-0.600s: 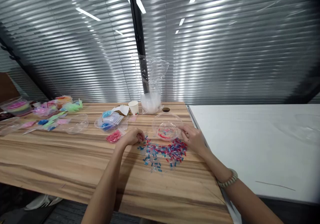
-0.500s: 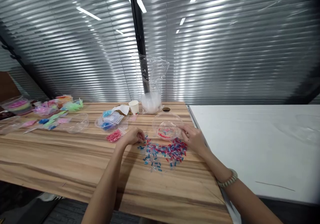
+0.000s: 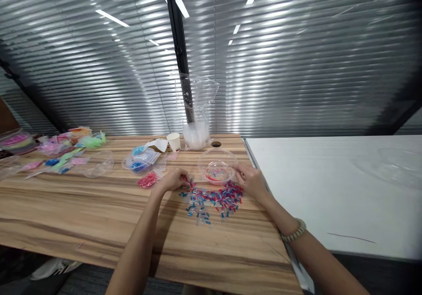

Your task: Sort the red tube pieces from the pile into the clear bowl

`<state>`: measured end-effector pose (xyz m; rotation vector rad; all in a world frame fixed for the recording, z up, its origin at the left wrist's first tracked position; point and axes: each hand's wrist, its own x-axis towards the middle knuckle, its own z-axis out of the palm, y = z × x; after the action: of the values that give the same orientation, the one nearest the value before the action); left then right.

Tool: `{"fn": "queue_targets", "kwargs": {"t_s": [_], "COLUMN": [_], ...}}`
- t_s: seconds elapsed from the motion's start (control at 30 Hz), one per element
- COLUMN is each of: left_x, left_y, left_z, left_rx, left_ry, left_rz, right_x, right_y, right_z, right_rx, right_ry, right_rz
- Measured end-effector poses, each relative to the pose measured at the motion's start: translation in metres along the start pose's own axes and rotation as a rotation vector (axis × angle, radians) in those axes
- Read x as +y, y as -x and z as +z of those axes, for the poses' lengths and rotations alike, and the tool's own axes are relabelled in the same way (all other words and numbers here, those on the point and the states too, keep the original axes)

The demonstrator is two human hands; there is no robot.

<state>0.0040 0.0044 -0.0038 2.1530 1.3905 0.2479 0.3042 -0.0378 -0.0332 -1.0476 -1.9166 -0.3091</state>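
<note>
Many small tube pieces, red, blue and clear, lie spread on the wooden table. My left hand is at the pile's left edge, its fingertips pinched together low over the tabletop; whatever is between them is hidden. Behind the pile stands a clear plastic bowl with some red and blue pieces inside. My right hand grips the bowl's right rim between thumb and fingers. Just left of my left hand lies a small bag of pink-red pieces.
A paper cup and a clear bag with white contents stand at the back. Another clear bowl holds blue packets. Colourful bags crowd the far left. A white table adjoins on the right.
The whole view has shifted slightly, so things appear a little further left. Both hands stay almost in place: the left pinched by the pieces, the right on the bowl's rim.
</note>
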Motion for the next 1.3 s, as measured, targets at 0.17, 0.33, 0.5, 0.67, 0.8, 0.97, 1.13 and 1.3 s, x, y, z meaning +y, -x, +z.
{"fn": "queue_targets", "kwargs": {"t_s": [0.17,0.33,0.5,0.67,0.8,0.97,1.13,1.3], "left_x": [0.0046,0.0033,0.0039,0.0048,0.0051,0.0052,0.0053,0.0079], "left_y": [-0.0013,0.0001,0.0002,-0.0027,-0.0034,-0.0029,-0.0035,-0.0032], "left_z": [0.0041,0.0025,-0.0003,0.0034,0.0055,0.0051,0.005,0.0049], "left_rx": [-0.043,-0.012,0.005,-0.045,-0.015,-0.009,0.029,-0.014], "left_ry": [0.032,0.026,-0.049,-0.009,0.0,0.043,0.044,0.06], "left_rz": [0.028,0.028,-0.002,0.009,0.031,0.064,0.117,0.074], "right_x": [0.0004,0.001,-0.0002,-0.0002,0.0006,0.0005,-0.0004,-0.0009], "right_y": [0.0006,0.0011,0.0003,0.0002,0.0008,0.0015,0.0012,0.001], "right_z": [0.001,0.002,0.0003,0.0002,0.0015,0.0015,0.001,0.0018], "right_rx": [-0.017,-0.031,-0.031,-0.057,-0.05,-0.038,-0.036,-0.05], "right_ry": [-0.019,-0.015,-0.009,-0.009,-0.017,-0.015,-0.024,-0.029], "right_rz": [0.012,0.013,0.014,0.012,0.012,-0.003,-0.005,0.003]}}
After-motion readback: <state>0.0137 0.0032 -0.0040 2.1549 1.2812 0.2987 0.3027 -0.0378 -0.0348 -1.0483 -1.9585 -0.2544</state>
